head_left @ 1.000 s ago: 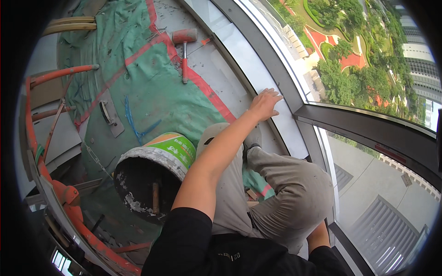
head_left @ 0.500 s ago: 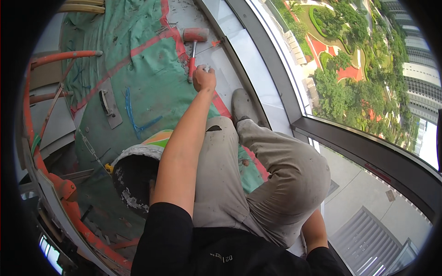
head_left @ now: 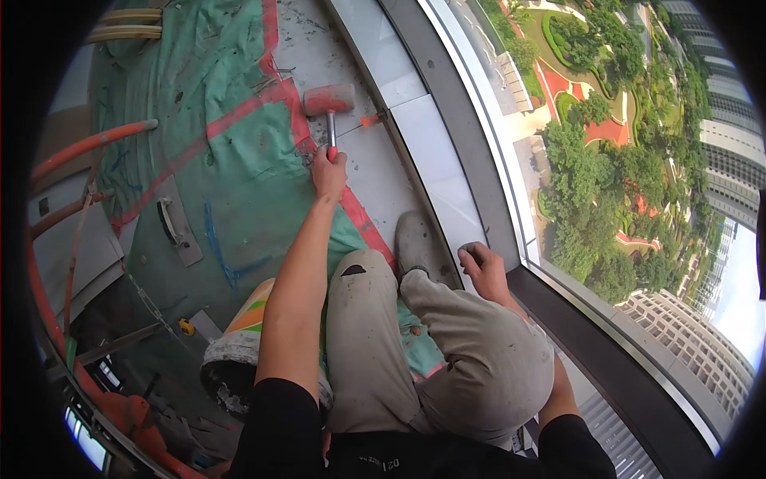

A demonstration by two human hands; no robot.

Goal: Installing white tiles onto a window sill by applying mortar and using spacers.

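Note:
My left hand [head_left: 327, 173] grips the red handle of a mallet [head_left: 327, 100] with a dusty red cylindrical head and a metal shaft, low over green sheeting [head_left: 239, 176] edged with red strips. At the right, my right hand [head_left: 484, 271] is at the pale window sill [head_left: 431, 168] beyond my bent knee, fingers curled; whether they hold anything is unclear. Left of my legs stands a crusted bucket [head_left: 219, 363] with an orange-and-green label, partly behind my left arm. A flat trowel [head_left: 183, 235] lies on the sheeting, near blue strands [head_left: 227, 255].
Orange metal tubes [head_left: 92, 156], panels [head_left: 72, 239] and timber strips [head_left: 128, 24] crowd the left side. A small yellow tool [head_left: 186, 326] lies near the bucket. Along the right runs a metal-framed window [head_left: 511, 267], with trees, paths and high buildings far below.
My left hand has left the sill and taken hold of the mallet's handle. My right hand has come up from behind my knee to the sill. The view has shifted too.

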